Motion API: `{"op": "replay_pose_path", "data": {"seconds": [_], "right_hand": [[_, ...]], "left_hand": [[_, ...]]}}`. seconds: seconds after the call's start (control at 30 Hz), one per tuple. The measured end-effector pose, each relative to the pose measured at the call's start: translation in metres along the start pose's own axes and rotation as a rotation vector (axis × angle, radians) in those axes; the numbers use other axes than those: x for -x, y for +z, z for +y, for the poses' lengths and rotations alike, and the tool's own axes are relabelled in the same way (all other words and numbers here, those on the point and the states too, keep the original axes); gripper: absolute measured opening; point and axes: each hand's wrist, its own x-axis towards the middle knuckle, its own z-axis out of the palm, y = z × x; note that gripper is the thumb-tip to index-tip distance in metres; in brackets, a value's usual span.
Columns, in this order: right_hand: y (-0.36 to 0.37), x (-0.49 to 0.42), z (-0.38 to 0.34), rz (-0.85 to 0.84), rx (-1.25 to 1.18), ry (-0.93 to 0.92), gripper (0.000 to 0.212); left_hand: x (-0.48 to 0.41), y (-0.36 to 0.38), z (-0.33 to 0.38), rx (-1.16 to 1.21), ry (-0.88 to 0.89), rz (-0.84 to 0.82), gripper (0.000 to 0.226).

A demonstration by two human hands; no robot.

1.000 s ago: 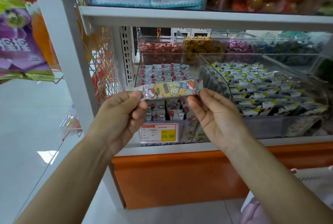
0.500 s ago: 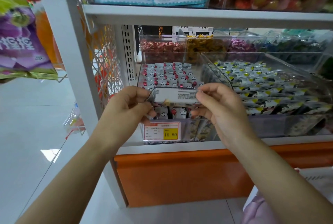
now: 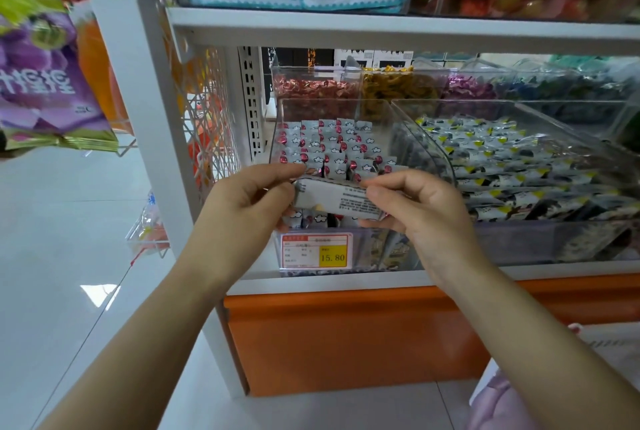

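On the shelf (image 3: 311, 281) in front of me stands a clear bin (image 3: 332, 100) filled with small white sweets (image 3: 329, 142) marked with red dots. A price tag (image 3: 317, 251) is fixed to its near wall. Just right of it, a wider bin (image 3: 437, 149) holds black-and-yellow packs (image 3: 502, 159). Farther back, a row of bins (image 3: 311, 68) holds red sweets (image 3: 311, 90), yellow ones (image 3: 391, 88) and purple ones (image 3: 467, 90).

Both my forearms reach up from the near edge and meet in front of the first bin. My left hand (image 3: 249, 201) has its back toward me and pinches the left end of a packet (image 3: 337, 201) between its thumb and curled fingers. My right hand (image 3: 422, 211) pinches the right end, fingers curled over the top and thumb underneath.

The packet hangs in the air between my hands, above the price tag and in front of the white sweets. Its long axis runs left to right, with the right end a little lower. Its white printed side faces me.
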Motion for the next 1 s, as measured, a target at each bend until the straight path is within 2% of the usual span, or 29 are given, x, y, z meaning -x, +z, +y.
{"op": "replay_pose_path", "data": {"seconds": [0.23,0.37,0.47,0.57,0.77,0.9,1.0], "right_hand": [[0.000,0.002,-0.003,0.076,0.117,-0.039,0.018],[0.004,0.005,-0.004,0.080,0.252,-0.148,0.016],[0.007,0.008,-0.007,0.056,0.348,-0.205,0.013],[0.010,0.009,-0.008,0.028,0.342,-0.208,0.011],[0.006,0.006,-0.007,0.015,0.260,-0.099,0.016],[0.003,0.004,-0.008,0.041,0.169,-0.036,0.014],[-0.001,0.001,-0.010,-0.037,0.109,0.091,0.015]], "left_hand": [[0.001,0.001,0.001,-0.065,0.022,-0.050,0.022],[0.001,0.003,-0.001,-0.004,-0.039,-0.064,0.003],[0.000,0.004,-0.003,-0.059,-0.040,-0.030,0.013],[-0.003,-0.001,-0.002,-0.100,-0.039,-0.017,0.024],[-0.005,-0.009,-0.001,-0.100,-0.014,-0.056,0.025],[-0.005,-0.010,-0.001,-0.085,-0.038,-0.172,0.033],[-0.006,-0.010,-0.004,-0.096,-0.045,-0.191,0.030]]}}
